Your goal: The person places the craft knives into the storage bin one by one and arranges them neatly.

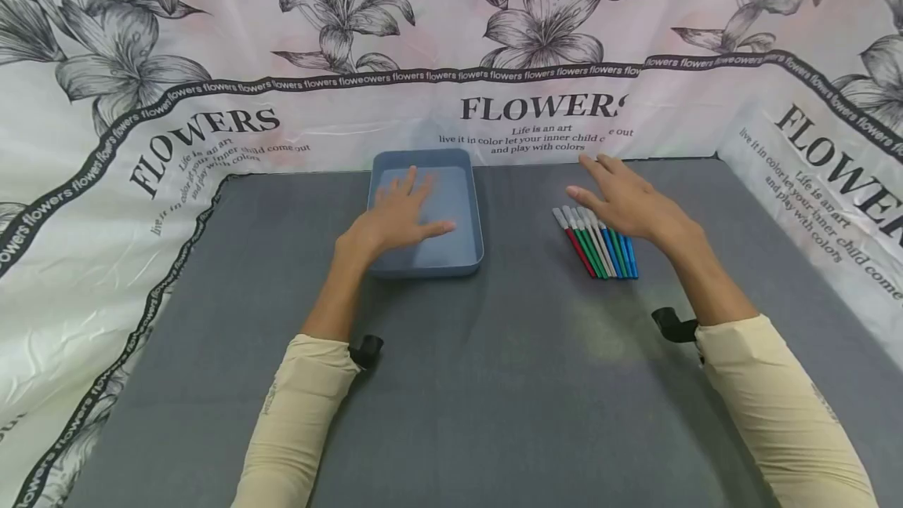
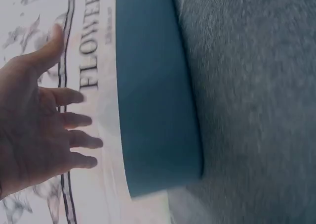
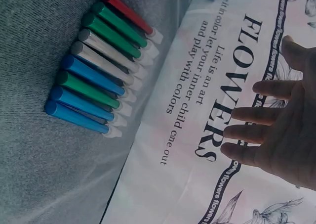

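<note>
My left hand (image 1: 397,218) is spread over the blue-grey tray (image 1: 451,253) in the head view, holding nothing. The left wrist view has that hand (image 2: 39,120) with fingers apart, beside the tray's outer side wall (image 2: 158,110). To the right, my right hand (image 1: 628,198) hovers with spread fingers over the capped end of a row of markers (image 1: 600,249). These lie side by side in red, green, white and blue, with pale caps. In the right wrist view the right hand (image 3: 281,125) grips nothing, and the markers (image 3: 94,75) lie apart from it.
A dark grey cloth (image 1: 466,382) covers the table. Behind it and along both sides stands a white sheet (image 1: 395,116) printed with flowers and lettering; the tray's far end sits close to it. Dark wrist mounts (image 1: 675,325) stick out from both sleeves.
</note>
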The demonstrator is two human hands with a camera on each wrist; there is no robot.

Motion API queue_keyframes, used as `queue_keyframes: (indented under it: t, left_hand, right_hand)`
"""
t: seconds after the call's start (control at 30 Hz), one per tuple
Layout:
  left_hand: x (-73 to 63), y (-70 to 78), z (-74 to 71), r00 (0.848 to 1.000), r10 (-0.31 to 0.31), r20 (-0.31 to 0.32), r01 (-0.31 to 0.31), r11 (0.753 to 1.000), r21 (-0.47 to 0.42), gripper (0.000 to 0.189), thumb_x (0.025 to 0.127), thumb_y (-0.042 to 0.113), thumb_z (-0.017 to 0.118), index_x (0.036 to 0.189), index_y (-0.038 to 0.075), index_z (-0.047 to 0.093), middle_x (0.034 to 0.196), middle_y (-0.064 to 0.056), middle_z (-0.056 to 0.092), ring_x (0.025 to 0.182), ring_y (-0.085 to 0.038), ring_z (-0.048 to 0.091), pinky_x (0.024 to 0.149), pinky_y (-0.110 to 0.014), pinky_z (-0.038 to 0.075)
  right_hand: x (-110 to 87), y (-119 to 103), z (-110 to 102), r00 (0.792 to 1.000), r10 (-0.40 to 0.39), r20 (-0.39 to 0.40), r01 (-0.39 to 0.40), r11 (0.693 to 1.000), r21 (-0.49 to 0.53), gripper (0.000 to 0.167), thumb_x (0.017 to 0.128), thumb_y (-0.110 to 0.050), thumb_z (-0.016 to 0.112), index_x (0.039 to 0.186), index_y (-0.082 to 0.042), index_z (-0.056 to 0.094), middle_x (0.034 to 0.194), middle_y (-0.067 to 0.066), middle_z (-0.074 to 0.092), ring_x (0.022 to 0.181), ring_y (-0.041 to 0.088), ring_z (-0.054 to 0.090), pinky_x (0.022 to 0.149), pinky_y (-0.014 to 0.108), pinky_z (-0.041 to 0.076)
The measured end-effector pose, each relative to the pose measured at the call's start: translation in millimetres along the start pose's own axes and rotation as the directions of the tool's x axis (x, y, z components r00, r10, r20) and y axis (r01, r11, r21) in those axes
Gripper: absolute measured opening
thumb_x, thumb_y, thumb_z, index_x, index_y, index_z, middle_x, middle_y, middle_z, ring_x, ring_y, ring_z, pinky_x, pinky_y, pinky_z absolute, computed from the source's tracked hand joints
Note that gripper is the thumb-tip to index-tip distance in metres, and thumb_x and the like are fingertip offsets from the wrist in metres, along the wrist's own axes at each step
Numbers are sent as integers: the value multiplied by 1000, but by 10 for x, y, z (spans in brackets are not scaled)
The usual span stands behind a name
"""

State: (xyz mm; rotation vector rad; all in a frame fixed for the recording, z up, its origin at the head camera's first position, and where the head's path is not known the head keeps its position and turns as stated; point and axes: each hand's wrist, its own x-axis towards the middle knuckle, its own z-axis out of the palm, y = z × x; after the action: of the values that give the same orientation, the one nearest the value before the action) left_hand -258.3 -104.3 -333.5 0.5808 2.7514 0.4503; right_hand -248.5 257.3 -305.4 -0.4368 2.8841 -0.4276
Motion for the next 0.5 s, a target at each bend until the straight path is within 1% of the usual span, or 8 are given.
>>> queue_keyframes:
  t: [0.1,0.2,0.27,0.37,0.5]
  left_hand:
    - [-55,-116,-68,1000,-11,27,10,1000,21,103,101,57,60,169,11,-1,176,-23,-11,162,-52,-3,129,-70,0]
    - [-144,-232,-143,995,-60,79,57,998,40,116,96,55,70,168,7,-8,175,-24,-13,161,-53,-4,129,-71,1]
    - [-207,-316,-181,988,-102,119,95,993,63,124,93,53,75,167,4,-12,174,-25,-15,161,-54,-4,129,-71,2]
    - [-303,-407,-236,972,-158,172,142,985,101,133,88,51,81,165,-2,-14,173,-27,-16,161,-54,-4,129,-70,5]
    - [-365,-480,-271,953,-203,224,175,975,139,134,86,48,84,164,-6,-10,173,-28,-14,161,-53,-2,129,-69,10]
  right_hand:
    - [-2,3,-18,1000,-2,-1,2,1000,3,83,110,-59,33,169,-10,3,173,31,3,160,54,7,123,77,13]
    - [1,-2,-36,1000,-11,7,11,1000,-4,81,111,-55,37,169,-7,7,173,31,6,160,54,9,123,76,15]
    - [-1,0,-40,1000,-17,16,18,1000,-14,78,111,-51,40,168,-5,13,173,31,10,159,54,12,123,75,17]
    - [-9,19,-22,999,-39,25,40,999,-33,69,112,-42,46,163,1,28,169,34,20,155,56,22,121,75,24]
    - [-10,82,62,995,-90,40,91,995,-44,51,111,-29,51,148,6,52,164,37,31,148,58,34,118,73,32]
